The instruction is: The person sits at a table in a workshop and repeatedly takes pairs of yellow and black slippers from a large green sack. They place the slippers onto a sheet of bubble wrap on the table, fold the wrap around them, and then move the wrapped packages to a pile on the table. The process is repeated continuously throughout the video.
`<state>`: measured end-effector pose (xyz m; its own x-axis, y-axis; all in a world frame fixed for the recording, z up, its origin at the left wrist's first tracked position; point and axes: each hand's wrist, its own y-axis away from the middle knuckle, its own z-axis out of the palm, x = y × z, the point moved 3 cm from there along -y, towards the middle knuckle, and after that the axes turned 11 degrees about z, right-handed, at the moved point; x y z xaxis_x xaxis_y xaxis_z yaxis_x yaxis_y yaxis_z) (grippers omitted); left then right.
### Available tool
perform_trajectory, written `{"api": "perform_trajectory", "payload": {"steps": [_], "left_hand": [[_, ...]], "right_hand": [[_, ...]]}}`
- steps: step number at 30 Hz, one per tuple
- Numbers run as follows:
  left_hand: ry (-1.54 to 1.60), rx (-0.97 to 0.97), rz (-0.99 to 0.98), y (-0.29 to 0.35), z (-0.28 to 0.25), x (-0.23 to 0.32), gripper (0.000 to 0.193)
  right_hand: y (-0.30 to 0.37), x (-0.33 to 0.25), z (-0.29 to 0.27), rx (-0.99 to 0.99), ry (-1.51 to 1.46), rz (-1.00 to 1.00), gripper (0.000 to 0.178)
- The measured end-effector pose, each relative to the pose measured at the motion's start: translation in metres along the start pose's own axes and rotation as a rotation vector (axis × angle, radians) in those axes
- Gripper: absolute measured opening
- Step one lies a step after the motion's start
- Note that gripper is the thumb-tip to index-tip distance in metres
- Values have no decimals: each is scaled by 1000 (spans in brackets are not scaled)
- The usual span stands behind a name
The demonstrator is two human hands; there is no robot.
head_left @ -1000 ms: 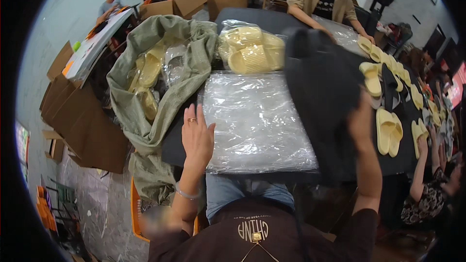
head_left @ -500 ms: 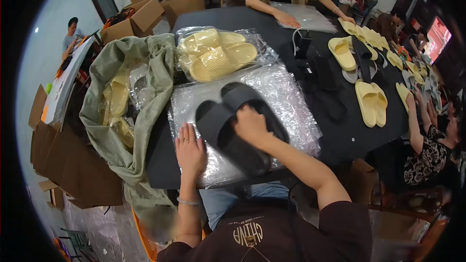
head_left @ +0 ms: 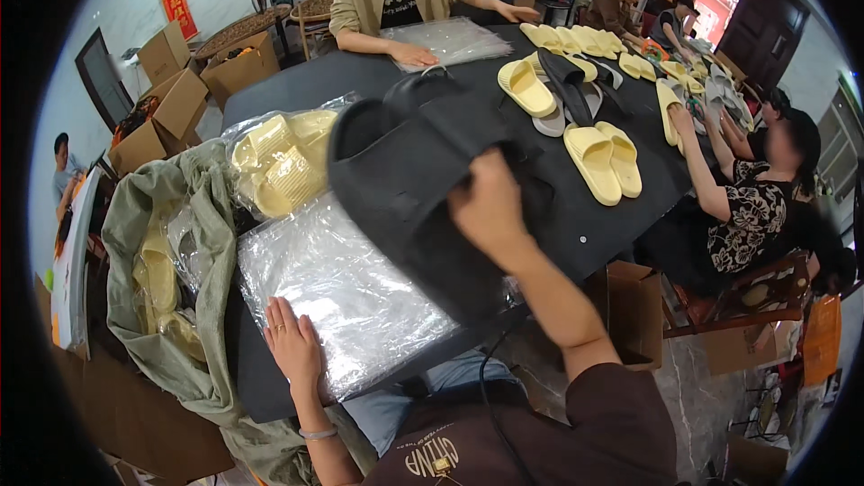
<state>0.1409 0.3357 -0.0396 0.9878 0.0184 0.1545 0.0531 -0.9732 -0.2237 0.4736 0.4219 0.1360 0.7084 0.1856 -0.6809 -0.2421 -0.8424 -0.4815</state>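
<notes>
My right hand [head_left: 493, 209] grips a pair of black slide sandals [head_left: 382, 171] by their straps, fingers closed round them. The pair is raised above the table and smeared by motion. Beneath lies a stack of clear plastic bags [head_left: 351, 310] along the table's near edge. On the left edge of that stack rests my left hand [head_left: 293, 342], flat with its fingers stretched out, holding nothing. Beyond the bags, yellow slides in clear plastic [head_left: 288, 166] lie beside a green sack [head_left: 211, 261], which holds more bagged yellow slides [head_left: 160, 279].
Across the black table [head_left: 576, 238], a person [head_left: 396, 0] has a hand on other clear bags [head_left: 450, 40]. A pair of yellow slides [head_left: 598, 160] stands at the right, with several more behind. Another person [head_left: 756, 189] sits at the right edge. Cardboard boxes [head_left: 171, 108] stand back left.
My right hand has lifted the black slides off the plastic bags, up and away from the stack. My left hand stays flat on the bags. The view has swung to the right.
</notes>
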Motion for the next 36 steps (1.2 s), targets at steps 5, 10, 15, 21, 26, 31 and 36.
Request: {"api": "perform_trajectory", "payload": {"steps": [5, 10, 15, 21, 26, 31, 36], "left_hand": [[19, 18, -26, 5, -5, -1, 54], [61, 32, 1, -2, -6, 5, 55], [76, 33, -28, 0, -7, -2, 56], [-29, -180, 56, -20, -50, -6, 60], [186, 160, 411, -86, -62, 13, 36], [-45, 302, 628, -99, 18, -8, 46], [47, 290, 575, -92, 23, -14, 44]], "right_hand": [[-91, 64, -100, 389, 365, -2, 31], [-209, 182, -172, 273, 663, 492, 44], [-163, 110, -37, 44, 247, -237, 30], [47, -101, 57, -895, -289, -553, 15], [162, -180, 87, -1234, -659, -698, 17], [227, -204, 91, -1496, -760, -477, 21], [238, -195, 72, -1613, -723, -582, 17]]}}
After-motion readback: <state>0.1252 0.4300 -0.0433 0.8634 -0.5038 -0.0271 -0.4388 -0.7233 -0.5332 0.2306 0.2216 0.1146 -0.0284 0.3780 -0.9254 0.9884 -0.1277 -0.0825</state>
